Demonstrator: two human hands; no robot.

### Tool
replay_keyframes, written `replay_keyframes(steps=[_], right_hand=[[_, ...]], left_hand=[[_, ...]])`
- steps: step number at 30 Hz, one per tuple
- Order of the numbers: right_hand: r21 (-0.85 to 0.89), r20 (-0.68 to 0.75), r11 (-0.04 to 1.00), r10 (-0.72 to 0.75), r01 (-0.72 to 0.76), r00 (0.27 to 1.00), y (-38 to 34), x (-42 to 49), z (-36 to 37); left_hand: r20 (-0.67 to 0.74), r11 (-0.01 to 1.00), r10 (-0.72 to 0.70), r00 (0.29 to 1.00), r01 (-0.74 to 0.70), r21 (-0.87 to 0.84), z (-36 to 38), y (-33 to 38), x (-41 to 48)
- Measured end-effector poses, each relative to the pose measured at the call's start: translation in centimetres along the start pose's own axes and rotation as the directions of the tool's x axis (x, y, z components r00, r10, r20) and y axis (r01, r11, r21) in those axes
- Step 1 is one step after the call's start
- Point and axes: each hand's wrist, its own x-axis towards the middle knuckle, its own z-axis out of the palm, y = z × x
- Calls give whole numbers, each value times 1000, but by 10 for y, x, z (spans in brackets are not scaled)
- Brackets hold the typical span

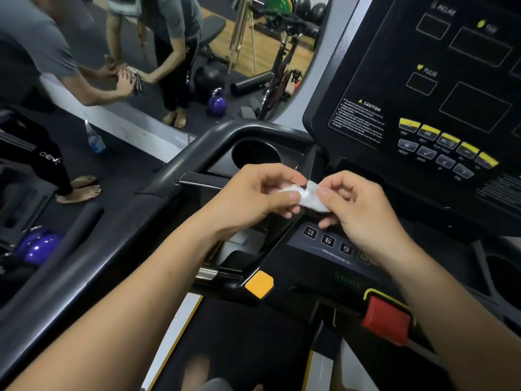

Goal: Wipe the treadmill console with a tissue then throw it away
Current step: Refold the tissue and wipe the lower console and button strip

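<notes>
A small crumpled white tissue (308, 196) hangs between both hands, just above the treadmill's lower button panel. My left hand (259, 193) pinches its left end with thumb and fingers. My right hand (355, 204) pinches its right end the same way. The black treadmill console (439, 88) with blank display boxes, a caution label and yellow keys rises at the upper right, apart from the tissue. Number keys 3, 6, 9 (328, 240) lie just below my right hand.
A round cup holder (255, 153) sits beyond my left hand, inside the black handrail (180, 167). A red safety stop (386, 320) and a yellow pad (259, 283) lie nearer me. At left, another person (36, 66) bends at a wall mirror; a purple kettlebell (39, 246) and a bottle (94, 138) stand on the floor.
</notes>
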Motion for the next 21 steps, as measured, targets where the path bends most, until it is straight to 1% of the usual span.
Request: replay_keyframes(steps=[2, 3, 5, 7, 9, 11, 13, 14, 15, 18, 19, 21], right_hand=[[-48, -38, 999, -24, 23, 999, 0, 0, 2], [-41, -61, 999, -24, 22, 998, -1, -1, 2], [63, -81, 998, 12, -7, 997, -4, -2, 3], [136, -73, 989, 68, -58, 995, -6, -2, 5], [167, -48, 981, 107, -98, 993, -9, -4, 8], [151, -48, 984, 105, -97, 993, -8, -6, 10], [92, -70, 993, 75, -68, 995, -7, -8, 11], [88, -74, 994, 68, -62, 995, -6, -9, 11], [120, -73, 990, 78, -69, 994, -5, -10, 12], [287, -80, 952, 138, -110, 987, -5, -11, 13], [312, -82, 943, 145, -113, 986, -5, -11, 12], [310, -77, 944, 146, -116, 986, -5, -11, 11]], left_hand=[[12, 998, -48, 999, 47, 34, -4, -5, -3], [41, 996, -61, 997, 58, 71, -5, -7, -4], [69, 991, -61, 996, 52, 121, -6, -10, -7], [0, 996, -24, 1000, 24, 82, -6, -11, -8], [-51, 1000, -17, 999, 16, -23, -3, -10, -8], [-81, 991, -35, 996, 24, -131, 0, -9, -10], [-79, 987, -55, 995, 42, -156, 1, -8, -12], [-59, 987, -61, 996, 51, -151, 0, -8, -14], [-29, 988, -59, 998, 54, -143, -1, -8, -15], [67, 996, -41, 997, 46, -77, 0, -8, -18], [69, 998, -44, 997, 48, -49, 1, -9, -18], [8, 998, -64, 998, 64, -25, 4, -9, -18]])
